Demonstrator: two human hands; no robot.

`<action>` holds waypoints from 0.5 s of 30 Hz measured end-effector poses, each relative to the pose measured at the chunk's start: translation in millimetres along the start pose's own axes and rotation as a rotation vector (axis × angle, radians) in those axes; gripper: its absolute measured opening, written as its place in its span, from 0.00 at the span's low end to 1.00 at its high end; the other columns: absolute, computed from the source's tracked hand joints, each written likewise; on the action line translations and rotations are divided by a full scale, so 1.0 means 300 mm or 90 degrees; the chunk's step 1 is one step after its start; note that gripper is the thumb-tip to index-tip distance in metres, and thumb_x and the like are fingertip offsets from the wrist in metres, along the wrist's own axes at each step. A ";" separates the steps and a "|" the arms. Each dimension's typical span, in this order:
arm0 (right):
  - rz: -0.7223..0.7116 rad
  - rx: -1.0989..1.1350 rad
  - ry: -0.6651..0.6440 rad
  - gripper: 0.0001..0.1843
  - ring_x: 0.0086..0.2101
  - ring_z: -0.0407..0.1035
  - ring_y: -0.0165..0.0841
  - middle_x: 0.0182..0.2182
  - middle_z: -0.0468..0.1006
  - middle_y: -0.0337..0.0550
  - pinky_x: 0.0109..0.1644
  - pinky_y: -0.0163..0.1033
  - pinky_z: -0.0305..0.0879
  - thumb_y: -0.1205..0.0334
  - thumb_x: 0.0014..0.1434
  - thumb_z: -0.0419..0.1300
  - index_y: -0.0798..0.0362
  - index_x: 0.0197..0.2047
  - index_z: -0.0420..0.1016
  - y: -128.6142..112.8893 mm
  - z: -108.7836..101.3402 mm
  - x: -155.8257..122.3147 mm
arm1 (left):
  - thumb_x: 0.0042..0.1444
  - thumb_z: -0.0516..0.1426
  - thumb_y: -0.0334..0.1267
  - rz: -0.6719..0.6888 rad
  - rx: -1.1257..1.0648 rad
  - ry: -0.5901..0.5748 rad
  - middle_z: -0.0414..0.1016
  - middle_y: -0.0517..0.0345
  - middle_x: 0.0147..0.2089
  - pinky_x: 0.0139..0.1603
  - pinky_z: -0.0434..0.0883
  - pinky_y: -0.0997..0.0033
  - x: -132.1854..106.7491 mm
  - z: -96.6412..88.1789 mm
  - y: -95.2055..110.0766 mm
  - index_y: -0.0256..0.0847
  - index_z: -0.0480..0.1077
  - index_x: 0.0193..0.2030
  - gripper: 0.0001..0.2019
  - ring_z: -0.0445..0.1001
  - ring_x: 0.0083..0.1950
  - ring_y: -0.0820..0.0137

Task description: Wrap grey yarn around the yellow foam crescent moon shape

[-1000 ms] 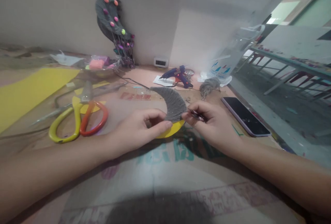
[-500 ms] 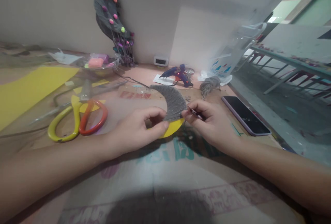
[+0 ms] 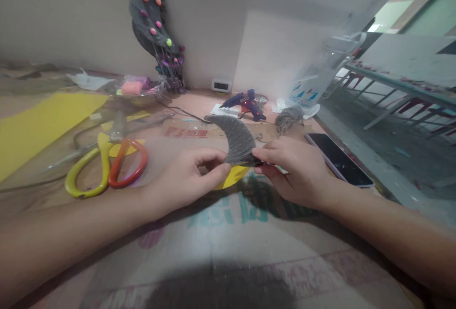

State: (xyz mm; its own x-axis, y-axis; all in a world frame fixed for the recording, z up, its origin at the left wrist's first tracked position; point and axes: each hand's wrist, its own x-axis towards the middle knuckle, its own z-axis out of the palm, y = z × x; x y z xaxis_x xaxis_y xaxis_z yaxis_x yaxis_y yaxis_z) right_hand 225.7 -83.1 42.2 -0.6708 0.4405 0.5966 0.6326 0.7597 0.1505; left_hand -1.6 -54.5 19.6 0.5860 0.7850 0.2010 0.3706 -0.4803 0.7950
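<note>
A crescent-shaped piece (image 3: pixel 235 139) is held above the table; most of it is wrapped in grey yarn and its lower tip is bare yellow. My left hand (image 3: pixel 185 180) pinches the crescent at its lower inner edge with thumb and fingers closed. My right hand (image 3: pixel 294 170) is closed at the crescent's lower right edge, fingers pressed on the grey yarn strand there. Both forearms reach in from the bottom corners.
Yellow and orange-handled scissors (image 3: pixel 107 164) lie left of my hands. A blue glue gun (image 3: pixel 245 101), a bundle of grey yarn (image 3: pixel 288 118) and a dark phone (image 3: pixel 338 159) lie behind and right. Yellow sheet (image 3: pixel 39 126) at far left; decorated dark crescent (image 3: pixel 153 24) leans on the wall.
My right hand has moved in against the crescent's edge and turned palm-down, pressing the yarn to it. My left hand keeps its pinch.
</note>
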 end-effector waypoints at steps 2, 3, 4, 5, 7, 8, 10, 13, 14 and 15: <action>-0.009 -0.024 -0.007 0.07 0.30 0.68 0.32 0.31 0.77 0.43 0.32 0.36 0.60 0.66 0.64 0.52 0.53 0.45 0.69 0.007 0.005 -0.002 | 0.61 0.51 0.42 0.012 0.008 0.006 0.75 0.62 0.32 0.31 0.67 0.77 -0.001 0.000 -0.001 0.40 0.75 0.34 0.13 0.70 0.32 0.72; -0.016 -0.034 -0.014 0.07 0.30 0.68 0.32 0.31 0.77 0.43 0.32 0.36 0.60 0.67 0.64 0.52 0.53 0.45 0.68 0.010 0.007 -0.004 | 0.61 0.51 0.42 0.011 0.007 0.006 0.75 0.62 0.31 0.31 0.67 0.77 -0.001 0.000 -0.001 0.40 0.75 0.34 0.13 0.70 0.32 0.73; -0.025 -0.041 -0.019 0.08 0.30 0.68 0.32 0.31 0.77 0.43 0.32 0.36 0.60 0.67 0.64 0.52 0.53 0.45 0.68 0.012 0.009 -0.006 | 0.60 0.51 0.42 0.006 0.001 0.002 0.75 0.62 0.31 0.31 0.66 0.78 -0.001 0.000 0.000 0.40 0.75 0.34 0.13 0.70 0.32 0.73; -0.035 -0.046 -0.017 0.07 0.30 0.68 0.31 0.31 0.77 0.43 0.32 0.36 0.60 0.67 0.64 0.52 0.54 0.45 0.68 0.013 0.011 -0.007 | 0.60 0.52 0.41 0.000 -0.009 -0.004 0.74 0.63 0.31 0.31 0.66 0.78 -0.002 0.000 0.000 0.40 0.75 0.35 0.12 0.70 0.32 0.73; -0.050 -0.051 -0.008 0.07 0.30 0.68 0.31 0.30 0.77 0.43 0.31 0.36 0.59 0.67 0.64 0.52 0.54 0.44 0.69 0.013 0.013 -0.007 | 0.60 0.52 0.40 -0.015 -0.038 -0.015 0.74 0.63 0.30 0.29 0.65 0.78 -0.004 0.000 0.003 0.40 0.74 0.36 0.11 0.70 0.31 0.74; -0.055 -0.052 -0.005 0.06 0.29 0.68 0.31 0.30 0.76 0.43 0.31 0.36 0.59 0.67 0.64 0.53 0.55 0.44 0.69 0.011 0.014 -0.007 | 0.60 0.52 0.40 -0.021 -0.054 -0.019 0.74 0.64 0.30 0.28 0.65 0.79 -0.004 0.000 0.005 0.40 0.74 0.36 0.11 0.69 0.31 0.74; -0.055 -0.058 -0.012 0.06 0.29 0.67 0.31 0.29 0.76 0.43 0.30 0.36 0.58 0.66 0.64 0.53 0.56 0.43 0.70 0.009 0.015 -0.006 | 0.60 0.52 0.38 -0.029 -0.087 -0.026 0.74 0.64 0.31 0.27 0.64 0.79 -0.004 0.001 0.008 0.40 0.74 0.36 0.10 0.69 0.30 0.75; -0.044 -0.069 -0.039 0.07 0.27 0.66 0.31 0.28 0.75 0.43 0.30 0.36 0.58 0.65 0.65 0.52 0.56 0.42 0.71 0.004 0.016 -0.006 | 0.60 0.52 0.38 -0.034 -0.118 -0.033 0.75 0.64 0.33 0.27 0.64 0.80 -0.003 0.001 0.010 0.41 0.73 0.37 0.09 0.70 0.31 0.75; -0.042 -0.071 -0.041 0.08 0.27 0.66 0.31 0.28 0.75 0.42 0.30 0.36 0.58 0.65 0.65 0.52 0.56 0.42 0.71 0.003 0.016 -0.006 | 0.60 0.52 0.37 -0.035 -0.123 -0.035 0.75 0.64 0.33 0.27 0.64 0.80 -0.002 0.001 0.010 0.41 0.73 0.37 0.09 0.70 0.31 0.75; -0.042 -0.072 -0.041 0.08 0.27 0.65 0.31 0.28 0.75 0.42 0.30 0.36 0.58 0.65 0.65 0.51 0.56 0.42 0.71 0.002 0.017 -0.006 | 0.60 0.52 0.37 -0.034 -0.126 -0.037 0.75 0.64 0.33 0.28 0.65 0.80 -0.002 0.001 0.010 0.41 0.73 0.37 0.09 0.70 0.31 0.75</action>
State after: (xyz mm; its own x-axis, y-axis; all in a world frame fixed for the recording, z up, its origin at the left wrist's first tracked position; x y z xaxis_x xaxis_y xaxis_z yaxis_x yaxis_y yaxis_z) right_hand 225.5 -81.0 37.2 -0.7339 0.4235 0.5311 0.6230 0.7313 0.2777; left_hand -0.5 -56.5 21.6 0.6120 0.7807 0.1263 0.2566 -0.3471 0.9021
